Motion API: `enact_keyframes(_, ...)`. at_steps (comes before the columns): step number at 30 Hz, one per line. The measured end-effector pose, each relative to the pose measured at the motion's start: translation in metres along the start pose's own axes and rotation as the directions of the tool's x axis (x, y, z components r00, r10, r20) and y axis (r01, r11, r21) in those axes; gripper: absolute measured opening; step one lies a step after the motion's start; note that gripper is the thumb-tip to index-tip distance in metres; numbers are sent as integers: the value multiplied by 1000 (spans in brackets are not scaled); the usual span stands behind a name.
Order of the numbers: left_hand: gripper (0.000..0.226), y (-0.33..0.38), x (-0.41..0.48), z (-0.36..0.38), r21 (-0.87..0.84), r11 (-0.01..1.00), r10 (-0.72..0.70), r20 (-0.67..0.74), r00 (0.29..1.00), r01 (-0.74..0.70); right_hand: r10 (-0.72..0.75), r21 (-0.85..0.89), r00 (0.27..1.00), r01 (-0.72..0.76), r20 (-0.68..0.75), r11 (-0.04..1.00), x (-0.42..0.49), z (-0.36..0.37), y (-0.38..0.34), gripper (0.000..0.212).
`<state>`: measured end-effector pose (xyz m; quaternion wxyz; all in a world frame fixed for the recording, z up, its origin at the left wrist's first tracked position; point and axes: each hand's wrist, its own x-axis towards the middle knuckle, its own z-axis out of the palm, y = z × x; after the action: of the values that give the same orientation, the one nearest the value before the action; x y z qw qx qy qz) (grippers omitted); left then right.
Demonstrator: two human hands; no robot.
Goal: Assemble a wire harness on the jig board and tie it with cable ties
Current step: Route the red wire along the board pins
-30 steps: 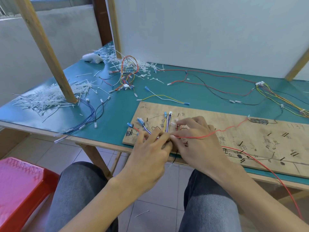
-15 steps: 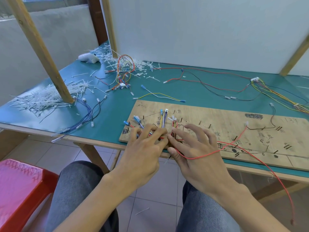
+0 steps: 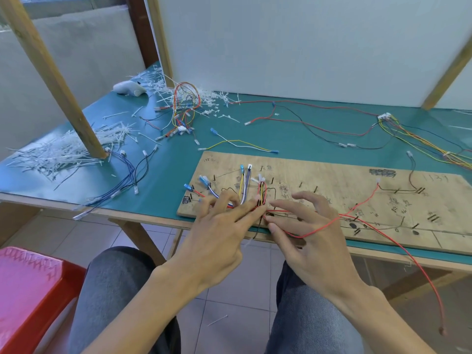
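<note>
Head view: right hand now splayed wider, red wire draped across.

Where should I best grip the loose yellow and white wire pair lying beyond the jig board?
Pinch the wire pair from above at mid-length, where both strands run close together; it lies flat on the green mat, apart from other wires.

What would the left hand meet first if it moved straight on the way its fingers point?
Probably the red and black wires at the left hand's fingertips on the board, then the right hand; depth is unclear.
</note>
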<state>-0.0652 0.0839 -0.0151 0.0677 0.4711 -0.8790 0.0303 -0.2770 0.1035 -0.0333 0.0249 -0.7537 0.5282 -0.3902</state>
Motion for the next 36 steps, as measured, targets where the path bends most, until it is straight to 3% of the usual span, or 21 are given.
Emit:
enact_keyframes(2, 80, -1, 1, 1, 11, 1000, 0, -11, 1000, 0, 122, 209, 990, -105, -71, 972, -3, -9, 4, 10)
enact_keyframes(4, 79, -1, 3, 2, 27, 1000, 4, -3, 1000, -4, 282, 471, 954, -206, -96, 858, -3, -23, 11, 10)
enact_keyframes(6, 77, -2, 3, 3, 38, 999, 7, 6, 1000, -7, 415, 756, 906, -213, -85, 619, 1, -40, 19, 17)
enact_keyframes(8, 77, -3, 3, 4, 44, 999, 14, 16, 1000, -15, 507, 916, 861, -168, -44, 365, 8, -58, 28, 27)
enact_keyframes(10, 76, -4, 3, 4, 45, 999, 17, 23, 1000, -18, 518, 957, 855, -132, -22, 258, 12, -75, 38, 28)
enact_keyframes(14, 76, -1, 4, 2, 40, 999, 4, 35, 999, -5, 545, 937, 836, -134, -68, 321, 5, -91, 56, 24)
enact_keyframes(19, 78, -1, 3, 1, 38, 999, 4, 42, 999, -6, 742, 864, 663, -314, -97, 394, -9, -91, 76, 19)
enact_keyframes(21, 78, -1, 3, 2, 41, 999, 5, 40, 999, -7, 765, 840, 635, -352, -109, 412, -14, -93, 85, 14)
enact_keyframes(25, 78, -1, 2, 4, 64, 998, 9, 21, 1000, -11, 749, 631, 624, -494, -222, 598, -21, -99, 101, 6)
enact_keyframes(29, 80, -1, 1, 8, 79, 997, 8, 8, 1000, -8, 679, 384, 667, -565, -308, 730, -23, -103, 107, 9)
enact_keyframes(32, 81, -2, -1, 11, 85, 996, 4, -4, 1000, -3, 645, 245, 680, -598, -350, 763, -25, -102, 104, 12)
enact_keyframes(36, 82, 1, 1, 12, 101, 995, -12, -32, 999, 15, 670, 227, 632, -639, -390, 735, -31, -99, 98, 20)
